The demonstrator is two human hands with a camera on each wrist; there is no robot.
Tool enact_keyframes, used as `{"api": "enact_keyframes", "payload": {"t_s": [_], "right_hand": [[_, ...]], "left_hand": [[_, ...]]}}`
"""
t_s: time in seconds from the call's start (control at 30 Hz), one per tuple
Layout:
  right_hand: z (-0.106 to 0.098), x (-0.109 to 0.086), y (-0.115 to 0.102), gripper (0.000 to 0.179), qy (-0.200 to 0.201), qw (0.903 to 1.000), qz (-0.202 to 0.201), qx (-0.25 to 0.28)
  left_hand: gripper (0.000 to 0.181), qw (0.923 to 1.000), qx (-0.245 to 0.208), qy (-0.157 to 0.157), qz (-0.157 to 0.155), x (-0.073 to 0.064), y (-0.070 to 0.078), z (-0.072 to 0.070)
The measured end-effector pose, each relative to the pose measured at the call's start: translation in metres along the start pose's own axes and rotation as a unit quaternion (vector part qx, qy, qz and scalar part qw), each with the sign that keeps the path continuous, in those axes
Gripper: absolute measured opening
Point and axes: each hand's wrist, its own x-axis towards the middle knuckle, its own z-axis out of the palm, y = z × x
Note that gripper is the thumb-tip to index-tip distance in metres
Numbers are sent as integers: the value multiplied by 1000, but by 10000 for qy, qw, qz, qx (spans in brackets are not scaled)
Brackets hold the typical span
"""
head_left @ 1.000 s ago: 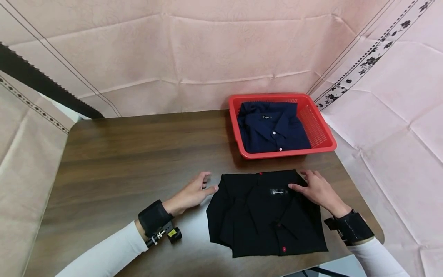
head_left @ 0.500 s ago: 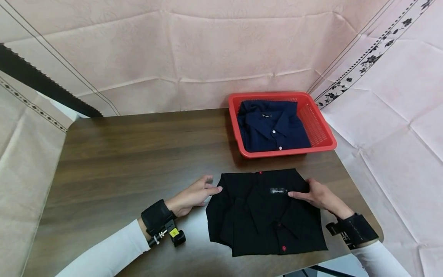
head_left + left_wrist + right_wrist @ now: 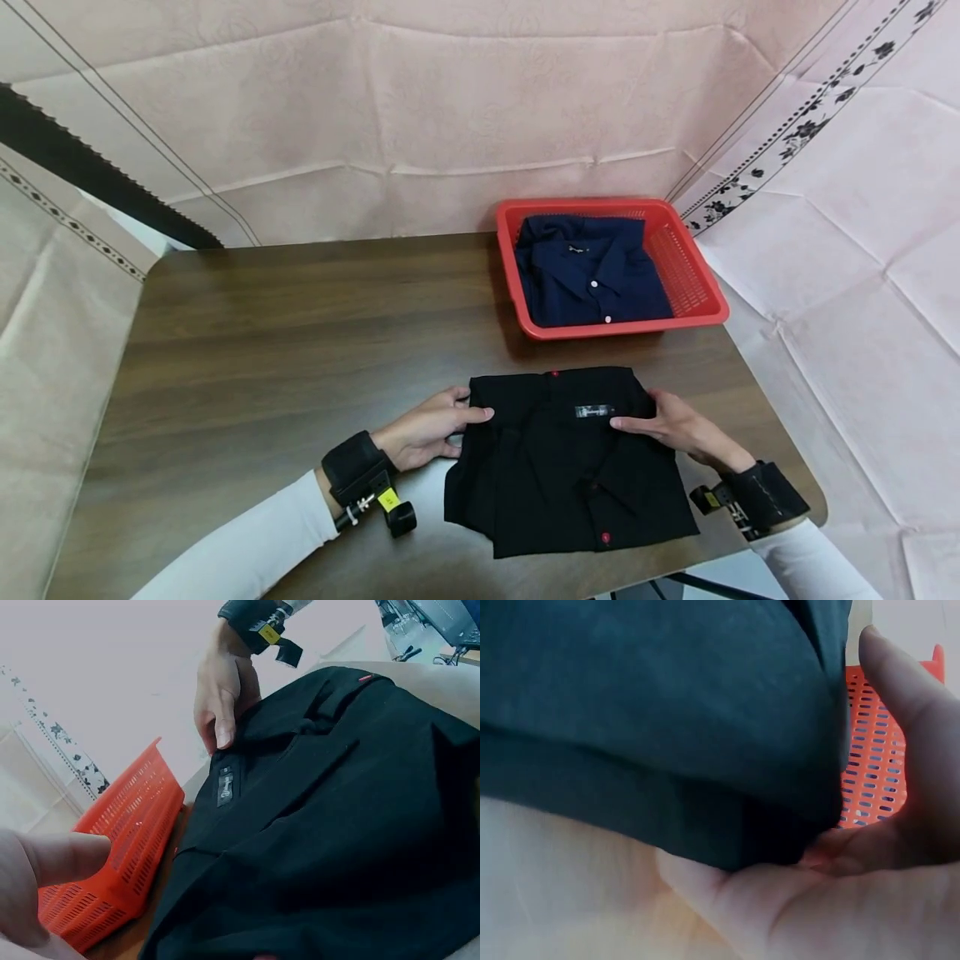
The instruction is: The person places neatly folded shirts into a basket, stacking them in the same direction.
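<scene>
A folded black shirt with red buttons and a collar label lies on the table near its front edge. My left hand holds its left side, the thumb on top and some fingers passing under the edge. At the opposite side my right hand grips the shirt, its thumb lying on top beside the label. In the right wrist view, fingers reach beneath the black cloth. Part of the left hand's thumb shows in the left wrist view, in front of the basket.
Behind the shirt stands a red plastic basket holding a folded navy shirt with white buttons. The wooden table is bordered by pale cloth hangings. Each wrist wears a black strap with a small camera.
The left hand has moved right onto the shirt's left edge. The right hand has slid its fingers under the right edge, and the shirt has shifted slightly left.
</scene>
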Motion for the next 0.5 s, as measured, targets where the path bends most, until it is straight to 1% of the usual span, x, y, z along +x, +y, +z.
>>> {"api": "enact_keyframes", "payload": {"t_s": [0.1,0.23,0.33,0.43,0.5], "right_hand": [[3,0,-2,72,-39,9998,-14,169],[6,2,-5,66,-177,9972,340,635],[8,4,-7,64,-331,9912,595,1139],[9,6,-7,60,-566,9852,652,1478],[11,7,-7,57,-749,9797,660,1739]], "left_hand": [[96,9994,-348,-88,15,5,-3,2],[98,9976,-675,-155,-22,13,-7,3],[103,9963,-833,-188,-59,18,-9,5],[107,9947,-995,-258,-18,21,-10,7],[104,9941,-1032,-311,106,23,-11,8]]}}
